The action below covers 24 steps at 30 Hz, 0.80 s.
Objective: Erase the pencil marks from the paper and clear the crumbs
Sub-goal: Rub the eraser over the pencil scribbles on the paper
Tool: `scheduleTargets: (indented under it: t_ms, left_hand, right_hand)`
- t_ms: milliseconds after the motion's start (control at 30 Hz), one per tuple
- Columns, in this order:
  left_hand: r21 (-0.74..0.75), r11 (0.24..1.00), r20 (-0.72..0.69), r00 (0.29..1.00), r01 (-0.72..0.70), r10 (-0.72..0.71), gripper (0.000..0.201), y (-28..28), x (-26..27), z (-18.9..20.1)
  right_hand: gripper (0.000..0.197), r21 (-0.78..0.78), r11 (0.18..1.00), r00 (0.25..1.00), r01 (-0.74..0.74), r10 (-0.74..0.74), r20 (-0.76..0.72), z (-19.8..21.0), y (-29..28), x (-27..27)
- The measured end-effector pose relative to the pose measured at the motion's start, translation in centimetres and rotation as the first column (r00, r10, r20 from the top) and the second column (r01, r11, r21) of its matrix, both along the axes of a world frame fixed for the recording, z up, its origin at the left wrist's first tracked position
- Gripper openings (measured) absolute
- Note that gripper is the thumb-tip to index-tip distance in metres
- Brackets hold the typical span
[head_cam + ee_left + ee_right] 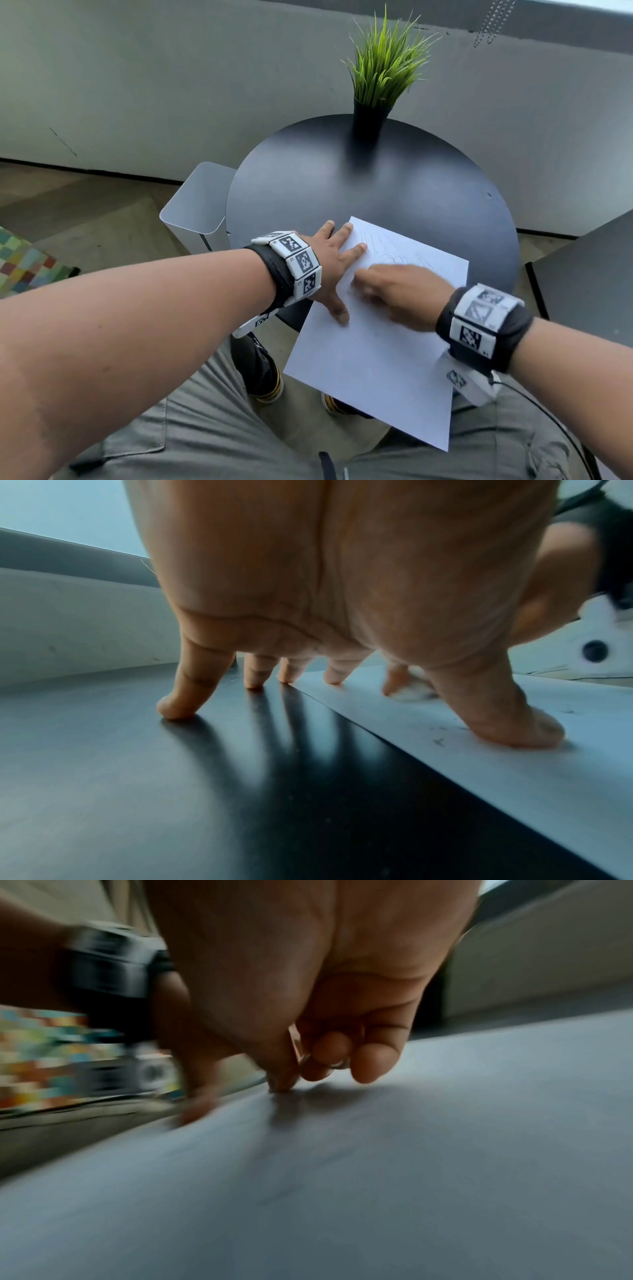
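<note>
A white sheet of paper (370, 359) lies on the round black table (342, 185), its near half hanging over the edge above my lap. Faint pencil marks (404, 255) show near its far end. My left hand (334, 270) is spread flat, with thumb and forefinger pressing the sheet's left edge and the other fingers on the table. My right hand (387, 291), blurred with motion, sits on the paper beside the left thumb. In the left wrist view it pinches a small white eraser (411, 691) against the sheet. Dark crumbs (440, 741) lie by my left thumb (514, 723).
A green grass plant in a black pot (371, 120) stands at the table's far side. A white metal bin (198, 209) is on the floor to the left of the table. Another dark tabletop (589, 274) is close on the right.
</note>
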<state>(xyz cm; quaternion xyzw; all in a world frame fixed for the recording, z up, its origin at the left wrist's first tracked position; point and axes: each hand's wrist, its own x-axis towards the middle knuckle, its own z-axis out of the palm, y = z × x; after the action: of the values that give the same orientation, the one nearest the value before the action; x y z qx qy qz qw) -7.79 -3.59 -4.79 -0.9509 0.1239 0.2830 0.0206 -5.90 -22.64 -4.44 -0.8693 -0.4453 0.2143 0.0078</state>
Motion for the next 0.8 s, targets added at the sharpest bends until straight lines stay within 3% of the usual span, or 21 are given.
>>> scheduleTargets:
  t_ms: [33,100,200,267,367,400,467,567,600,700,733,800]
  left_hand:
    - [-0.002,1.000,0.003,1.000,0.001,-0.001,0.142,0.0,0.0,0.0]
    - [0.001,1.000,0.010,1.000,0.006,-0.006,0.142,0.0,0.0,-0.1]
    - [0.009,1.000,0.005,1.000,0.023,-0.023,0.142,0.0,0.0,0.1]
    - [0.013,0.999,0.000,1.000,0.029,-0.029,0.143,-0.2,0.1,0.3]
    - [0.030,0.999,0.012,0.999,0.032,-0.032,0.140,-0.3,0.1,0.4]
    - [0.033,0.999,0.007,1.000,0.029,-0.030,0.140,-0.3,0.1,0.4]
    - [0.031,0.999,-0.008,1.000,0.028,-0.028,0.138,-0.4,0.1,0.6]
    - [0.043,0.998,-0.025,0.999,0.042,-0.041,0.136,-0.7,0.3,1.0]
    - [0.045,0.998,-0.024,0.999,0.046,-0.045,0.136,-0.8,0.3,1.0]
    - [0.049,0.998,-0.023,0.999,0.042,-0.041,0.136,-0.6,0.3,1.2]
    - [0.052,0.998,-0.022,0.999,0.046,-0.045,0.136,-0.5,0.3,1.3]
    - [0.053,0.997,-0.026,0.998,0.050,-0.049,0.138,-0.4,0.4,1.4]
  right_hand:
    - [0.012,0.022,0.995,0.994,0.093,-0.094,0.058,0.1,-0.1,1.4]
    - [0.017,0.075,0.966,0.955,0.248,-0.257,0.147,-0.3,-0.6,3.0]
    - [0.013,0.057,0.995,0.994,0.076,-0.081,0.074,-0.1,0.0,0.1]
    - [0.020,0.005,0.999,0.999,-0.042,0.042,-0.032,-0.1,-0.2,-0.9]
    - [0.008,0.059,0.976,0.973,0.207,-0.212,0.092,0.2,-0.4,2.7]
    - [0.013,0.087,0.965,0.957,0.249,-0.259,0.130,-0.1,-0.6,3.2]
    - [0.010,0.115,0.977,0.978,0.179,-0.189,0.089,-0.2,-0.4,1.4]
    - [0.022,0.057,0.998,0.996,-0.019,0.024,-0.091,-0.3,-0.6,-1.4]
    - [0.022,0.037,0.999,0.997,0.012,-0.009,-0.072,0.0,-0.6,-0.6]
    - [0.016,0.085,0.948,0.947,0.307,-0.313,0.077,0.2,-1.3,3.5]
    - [0.015,0.116,0.942,0.943,0.314,-0.324,0.080,0.1,-1.3,3.2]
    - [0.010,0.108,0.976,0.981,0.186,-0.190,0.029,0.1,-0.5,0.5]
